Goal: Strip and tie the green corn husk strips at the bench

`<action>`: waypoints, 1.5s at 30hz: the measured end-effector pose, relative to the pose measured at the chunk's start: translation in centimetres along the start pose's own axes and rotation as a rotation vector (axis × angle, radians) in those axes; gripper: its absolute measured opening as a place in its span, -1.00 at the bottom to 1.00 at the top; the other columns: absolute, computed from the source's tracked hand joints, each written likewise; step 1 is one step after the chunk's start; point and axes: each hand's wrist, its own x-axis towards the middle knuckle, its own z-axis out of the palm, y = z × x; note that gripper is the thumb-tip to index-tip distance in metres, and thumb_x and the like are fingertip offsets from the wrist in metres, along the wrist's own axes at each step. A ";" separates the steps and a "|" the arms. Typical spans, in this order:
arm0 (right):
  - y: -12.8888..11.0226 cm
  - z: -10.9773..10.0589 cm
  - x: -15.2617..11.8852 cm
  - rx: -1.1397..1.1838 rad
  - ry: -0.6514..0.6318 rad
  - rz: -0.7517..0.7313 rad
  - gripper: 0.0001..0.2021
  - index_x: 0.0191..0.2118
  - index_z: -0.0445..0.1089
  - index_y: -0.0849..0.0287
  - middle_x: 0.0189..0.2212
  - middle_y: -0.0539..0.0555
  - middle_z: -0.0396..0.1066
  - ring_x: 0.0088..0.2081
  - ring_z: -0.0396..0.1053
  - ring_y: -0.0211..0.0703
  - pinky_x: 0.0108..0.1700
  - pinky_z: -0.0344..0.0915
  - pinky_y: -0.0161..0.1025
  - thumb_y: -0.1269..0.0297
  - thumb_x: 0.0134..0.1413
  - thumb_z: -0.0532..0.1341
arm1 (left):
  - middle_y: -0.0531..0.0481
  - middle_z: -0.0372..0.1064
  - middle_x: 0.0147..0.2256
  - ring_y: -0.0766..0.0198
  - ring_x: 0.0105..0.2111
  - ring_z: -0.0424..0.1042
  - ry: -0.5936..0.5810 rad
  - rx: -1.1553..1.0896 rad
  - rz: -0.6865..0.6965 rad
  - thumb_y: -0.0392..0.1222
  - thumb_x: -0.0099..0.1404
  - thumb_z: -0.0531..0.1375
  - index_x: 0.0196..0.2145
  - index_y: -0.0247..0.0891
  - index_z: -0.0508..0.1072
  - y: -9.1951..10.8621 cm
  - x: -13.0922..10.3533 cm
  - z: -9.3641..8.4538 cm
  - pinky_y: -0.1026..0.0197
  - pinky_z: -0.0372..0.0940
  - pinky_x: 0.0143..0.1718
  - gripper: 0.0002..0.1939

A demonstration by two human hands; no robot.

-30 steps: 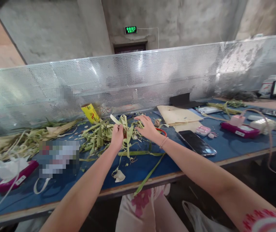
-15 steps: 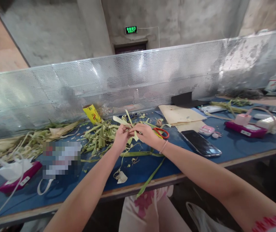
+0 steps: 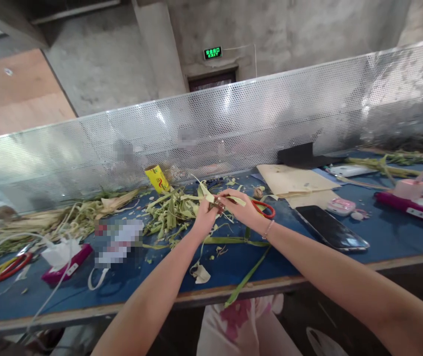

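Strips of pale green plant leaf, like corn husk (image 3: 204, 190), are pinched between my hands above the blue table (image 3: 133, 289). My left hand (image 3: 206, 215) is closed on them from the left, with ends sticking up past its fingers. My right hand (image 3: 241, 210) meets it fingertip to fingertip, a strip lying across its fingers. The exact grip is too small to make out. Left of my hands lies a heap of green leaf pieces (image 3: 166, 213). A red-handled pair of scissors (image 3: 269, 211) rests partly hidden behind my right hand.
A yellow tube (image 3: 157, 179) stands near the perforated metal screen (image 3: 248, 113). On the right are a phone (image 3: 332, 228), brown paper (image 3: 295, 178) and a purple power strip (image 3: 411, 206). Another power strip (image 3: 61, 269) and more scissors (image 3: 15, 266) are on the left.
The view has swung left, so everything sits further right in the picture. My fingers have shifted on the strips, and one now lies over my right fingers.
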 end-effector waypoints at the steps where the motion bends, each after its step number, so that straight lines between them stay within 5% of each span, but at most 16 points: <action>1: 0.0 -0.1 0.0 -0.027 -0.009 -0.028 -0.85 -0.39 0.35 0.19 -0.43 0.04 0.40 -0.37 0.34 -0.24 -0.26 0.27 -0.28 0.26 0.01 0.09 | 0.09 0.26 -0.55 0.37 -0.55 0.28 -0.010 -0.011 -0.049 -0.36 -0.04 0.09 -0.45 -0.31 0.33 0.0 0.0 0.0 0.25 0.25 -0.43 -0.88; 12: 0.7 -0.2 -0.6 -0.193 -0.071 -0.184 -0.84 -0.38 0.33 0.18 -0.42 0.07 0.37 -0.37 0.34 -0.22 -0.27 0.26 -0.26 0.26 0.06 0.05 | 0.09 0.29 -0.57 0.38 -0.56 0.32 0.103 -0.109 -0.116 -0.20 0.08 0.11 -0.41 -0.30 0.30 -1.2 0.4 -0.4 0.24 0.28 -0.40 -0.88; 22: 2.1 0.3 -0.9 -0.107 0.020 -0.031 -0.89 -0.44 0.28 0.16 -0.49 0.06 0.35 -0.46 0.34 -0.21 -0.42 0.30 -0.29 0.25 -0.03 0.09 | 0.07 0.29 -0.56 0.32 -0.49 0.35 -0.085 0.223 -0.087 -0.34 0.07 0.01 -0.42 -0.26 0.32 -0.8 -0.9 0.0 0.15 0.29 -0.29 -0.87; 30: 2.2 0.1 -0.9 -0.066 -0.004 -0.010 -0.91 -0.40 0.25 0.15 -0.47 0.04 0.33 -0.44 0.35 -0.22 -0.35 0.32 -0.25 0.27 -0.01 0.08 | 0.03 0.29 -0.49 0.31 -0.50 0.34 0.007 0.254 -0.150 -0.23 0.09 0.07 -0.04 -0.31 0.16 -1.4 -0.4 -0.1 0.14 0.28 -0.30 -0.57; 36: 1.3 -0.4 -0.1 -0.168 -0.008 -0.072 -0.90 -0.45 0.27 0.19 -0.46 0.09 0.34 -0.38 0.32 -0.18 -0.25 0.27 -0.19 0.30 -0.02 0.07 | 0.03 0.33 -0.38 0.42 -0.54 0.31 0.038 -0.189 -0.227 -0.32 0.05 0.07 -0.23 -0.27 0.26 -1.4 0.7 -0.3 0.25 0.27 -0.38 -0.73; 40: 1.1 -1.4 0.3 -0.007 -0.296 -0.163 -0.76 -0.35 0.34 0.18 -0.35 0.11 0.38 -0.28 0.32 -0.17 -0.18 0.24 -0.18 0.15 0.05 0.03 | 0.00 0.35 -0.40 0.39 -0.49 0.34 0.046 -0.251 -0.179 -0.20 0.04 0.13 -0.33 -0.31 0.34 -1.6 1.2 -1.0 0.26 0.27 -0.36 -0.79; 42: 1.1 -1.8 0.3 0.164 -0.373 -0.162 -0.60 -0.32 0.34 0.19 -0.46 0.08 0.37 -0.34 0.33 -0.19 -0.21 0.25 -0.19 0.04 0.11 -0.11 | 0.00 0.36 -0.39 0.39 -0.50 0.33 0.033 -0.259 -0.152 -0.15 0.01 0.16 -0.34 -0.32 0.35 -1.8 1.3 -1.3 0.25 0.28 -0.36 -0.76; 45: 1.2 -1.7 0.3 0.245 -0.294 -0.087 -0.48 -0.25 0.33 0.20 -0.50 0.06 0.31 -0.49 0.28 -0.26 -0.37 0.26 -0.25 -0.03 0.12 -0.24 | 0.01 0.38 -0.39 0.43 -0.55 0.30 -0.002 -0.280 -0.153 -0.13 0.00 0.17 -0.34 -0.32 0.34 -1.9 1.3 -1.3 0.27 0.26 -0.41 -0.74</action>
